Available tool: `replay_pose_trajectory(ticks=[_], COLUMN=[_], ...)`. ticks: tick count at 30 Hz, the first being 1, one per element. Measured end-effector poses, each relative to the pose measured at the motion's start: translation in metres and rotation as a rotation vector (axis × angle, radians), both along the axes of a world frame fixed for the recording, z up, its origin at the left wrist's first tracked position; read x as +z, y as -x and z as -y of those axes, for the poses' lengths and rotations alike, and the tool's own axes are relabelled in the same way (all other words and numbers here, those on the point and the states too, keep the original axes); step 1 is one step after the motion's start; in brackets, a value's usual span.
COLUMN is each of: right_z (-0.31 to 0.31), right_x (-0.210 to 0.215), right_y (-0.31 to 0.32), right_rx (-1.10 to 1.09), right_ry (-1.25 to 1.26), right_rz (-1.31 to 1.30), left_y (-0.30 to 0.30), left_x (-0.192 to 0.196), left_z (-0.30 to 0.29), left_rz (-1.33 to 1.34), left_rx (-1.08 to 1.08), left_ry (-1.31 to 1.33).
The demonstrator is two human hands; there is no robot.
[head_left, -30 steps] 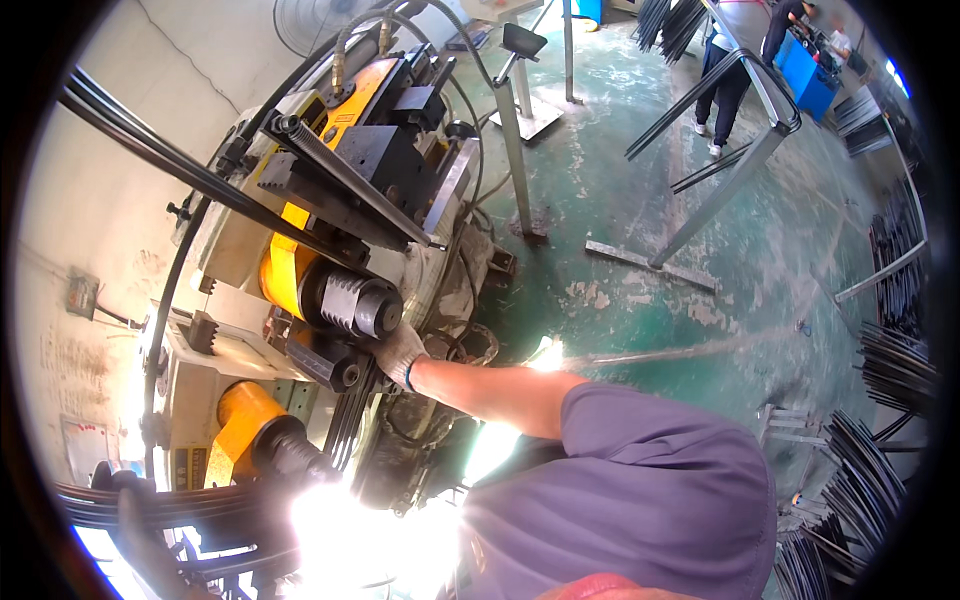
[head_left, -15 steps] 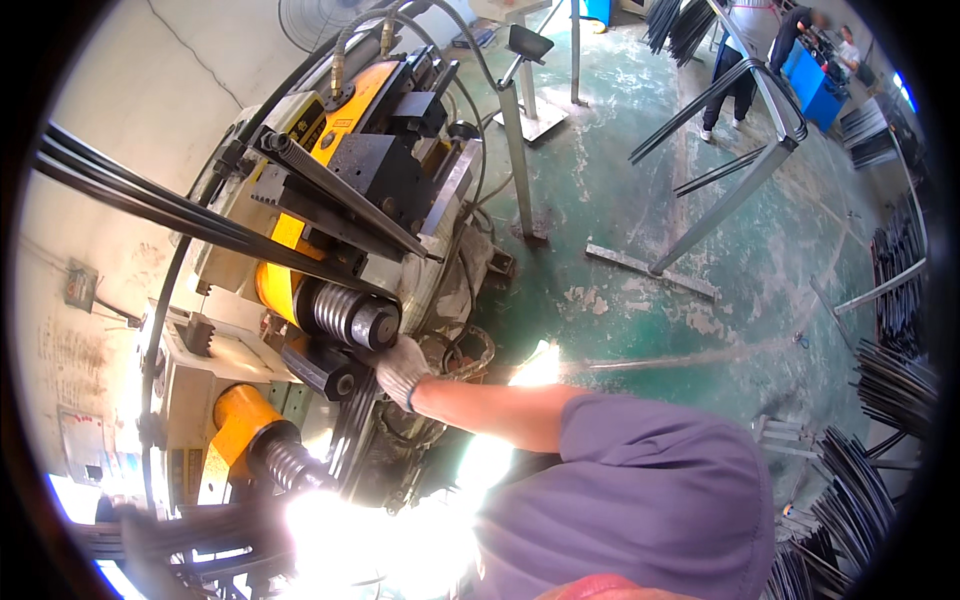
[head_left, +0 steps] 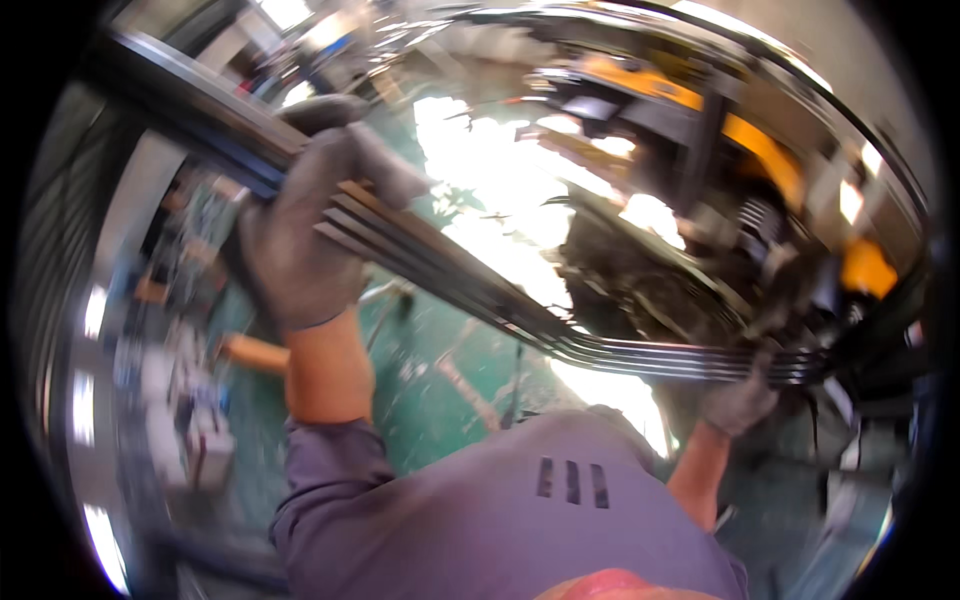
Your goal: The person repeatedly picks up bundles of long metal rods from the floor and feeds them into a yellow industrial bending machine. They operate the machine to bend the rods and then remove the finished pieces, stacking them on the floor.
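Observation:
A bundle of several long dark metal bars (head_left: 470,285) crosses in front of my body from upper left to lower right, with a bend near its right part. My gloved left hand (head_left: 305,225) is wrapped round the bundle at the upper left. At the lower right my gloved right hand (head_left: 742,403) grips the bent part from below; its fingers are partly hidden and blurred. The left ends of the bars run out beyond my left hand.
A machine with yellow-orange parts (head_left: 768,158) stands at the upper right, close beyond the bars. A dark hose (head_left: 880,150) arches round it. Pale boxes (head_left: 205,440) are at the left. Green floor (head_left: 440,385) shows between. Glare hides part of the machine's near side.
My view has swung, so the machine has gone from left to upper right. My right hand was by the machine's ribbed roller; both hands now hold the bent bars away from it.

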State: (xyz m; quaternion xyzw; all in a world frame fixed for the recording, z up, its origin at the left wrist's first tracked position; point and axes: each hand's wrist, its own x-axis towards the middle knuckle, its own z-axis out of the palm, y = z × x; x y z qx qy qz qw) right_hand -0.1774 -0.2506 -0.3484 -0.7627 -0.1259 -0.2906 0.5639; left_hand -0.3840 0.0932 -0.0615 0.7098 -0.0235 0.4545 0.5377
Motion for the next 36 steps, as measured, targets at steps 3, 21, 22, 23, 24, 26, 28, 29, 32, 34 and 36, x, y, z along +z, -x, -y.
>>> replay_pose_trajectory(ticks=[3,21,22,23,24,26,28,29,32,34,36], right_z=[-0.068,-0.436,-0.448,-0.439,-0.445,-0.439,-0.413,-0.404,-0.349,-0.269,-0.184], right_x=[0.038,0.149,0.164,0.189,0.201,0.234,0.268,0.284,0.360,0.396,0.445], right_y=[0.006,0.284,0.307,0.333,0.356,0.410,0.466,0.496,0.575,0.644,0.682], right_rx=[0.456,1.985,2.046,2.091,2.162,2.280,2.327,2.319,2.282,2.418,2.523], right_ry=[-0.483,-0.553,-0.460,-0.395,-0.361,-0.327,-0.345,-0.508,-0.691,-0.748,-0.712], right_rz=[-0.387,-0.933,-0.901,-0.890,-0.817,-0.612,-0.350,-0.047,0.458,0.377,0.325], left_y=[0.093,0.327,0.329,0.325,0.326,0.326,0.331,0.333,0.361,0.375,0.393], left_x=[0.000,-0.001,-0.003,-0.004,-0.005,-0.006,-0.012,-0.012,-0.021,-0.026,-0.029], left_z=[-0.007,0.293,0.310,0.327,0.343,0.377,0.408,0.425,0.489,0.527,0.560], left_rz=[0.019,0.422,0.508,0.583,0.592,0.676,0.833,0.876,1.089,1.114,1.105], left_rx=[0.157,1.810,1.822,1.848,1.897,2.029,2.157,2.198,2.157,2.307,2.340], left_ry=[0.093,-0.121,-0.151,-0.151,-0.182,-0.230,-0.255,-0.322,-0.503,-0.610,-0.673])
